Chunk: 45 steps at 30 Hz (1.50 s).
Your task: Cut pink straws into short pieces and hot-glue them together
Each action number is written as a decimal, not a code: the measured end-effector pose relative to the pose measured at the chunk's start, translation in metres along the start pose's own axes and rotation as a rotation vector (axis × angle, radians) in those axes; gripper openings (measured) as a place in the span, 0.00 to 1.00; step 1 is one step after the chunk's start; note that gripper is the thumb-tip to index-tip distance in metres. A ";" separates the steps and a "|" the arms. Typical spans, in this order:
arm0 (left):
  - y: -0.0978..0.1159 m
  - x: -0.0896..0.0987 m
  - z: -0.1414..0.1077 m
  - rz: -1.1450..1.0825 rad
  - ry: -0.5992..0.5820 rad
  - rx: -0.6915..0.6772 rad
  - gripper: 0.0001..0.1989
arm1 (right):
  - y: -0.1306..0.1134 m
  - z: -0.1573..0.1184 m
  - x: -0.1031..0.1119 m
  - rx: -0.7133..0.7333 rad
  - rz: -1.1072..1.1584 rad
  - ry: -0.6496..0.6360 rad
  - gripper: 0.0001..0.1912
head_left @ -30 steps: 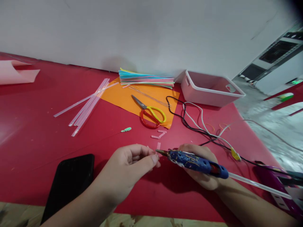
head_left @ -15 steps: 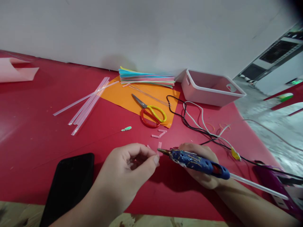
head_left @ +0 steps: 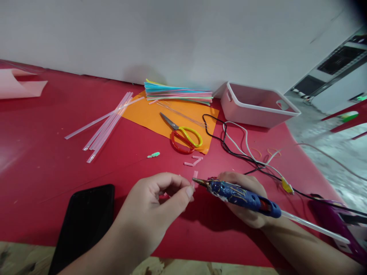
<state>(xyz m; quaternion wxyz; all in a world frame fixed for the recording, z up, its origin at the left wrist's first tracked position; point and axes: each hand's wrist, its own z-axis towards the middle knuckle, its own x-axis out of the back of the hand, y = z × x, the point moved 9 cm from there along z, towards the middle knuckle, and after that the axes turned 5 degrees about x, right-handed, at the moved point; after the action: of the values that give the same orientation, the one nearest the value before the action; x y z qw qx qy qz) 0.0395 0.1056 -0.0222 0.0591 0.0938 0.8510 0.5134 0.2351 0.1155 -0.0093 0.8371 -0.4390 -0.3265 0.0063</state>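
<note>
Between thumb and forefinger, my left hand (head_left: 160, 202) pinches a short piece of pink straw (head_left: 195, 175), its upper end standing clear of the fingertips. My right hand (head_left: 246, 191) is wrapped round a blue hot glue gun (head_left: 237, 196) with a clear glue stick (head_left: 315, 227) sticking out of its back. The gun's metal nozzle points left and is right at the straw piece; whether they touch I cannot tell. Beyond the hands lie several short cut straw pieces (head_left: 197, 162). A small green piece on a thin stem (head_left: 154, 154) rests to their left.
Scissors (head_left: 183, 138) lie partly on an orange sheet (head_left: 143, 114), below a bundle of coloured straws (head_left: 177, 93). Long pink straws (head_left: 107, 128) and a black phone (head_left: 84, 225) are leftward. On the right are tangled cables (head_left: 243, 152), a pink basket (head_left: 258, 112) and a purple item (head_left: 329, 221).
The view has shifted slightly. The nozzle tip sits a little higher against the pink straw piece; both hands keep their grip.
</note>
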 end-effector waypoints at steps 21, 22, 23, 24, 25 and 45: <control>0.007 0.004 -0.003 0.030 0.047 -0.023 0.10 | 0.000 0.000 0.002 0.001 -0.006 0.053 0.07; 0.008 0.003 -0.003 0.035 0.041 -0.031 0.10 | -0.002 0.001 0.002 0.009 -0.009 0.058 0.07; 0.008 0.003 -0.003 0.040 0.029 -0.038 0.10 | -0.003 0.002 0.002 0.011 -0.018 0.052 0.07; 0.008 0.002 -0.003 0.041 0.022 -0.042 0.10 | -0.003 0.003 0.002 0.009 -0.030 0.045 0.07; 0.008 0.003 -0.003 0.039 0.023 -0.042 0.09 | -0.003 0.004 0.002 0.007 -0.041 0.037 0.07; 0.005 0.000 -0.004 -0.014 0.004 -0.008 0.09 | -0.005 0.005 0.004 0.012 -0.021 0.077 0.04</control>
<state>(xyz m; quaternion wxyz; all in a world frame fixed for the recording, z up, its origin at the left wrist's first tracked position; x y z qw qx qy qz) 0.0388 0.1047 -0.0160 0.0613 0.0868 0.8497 0.5164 0.2346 0.1175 -0.0015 0.8515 -0.4306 -0.2986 -0.0172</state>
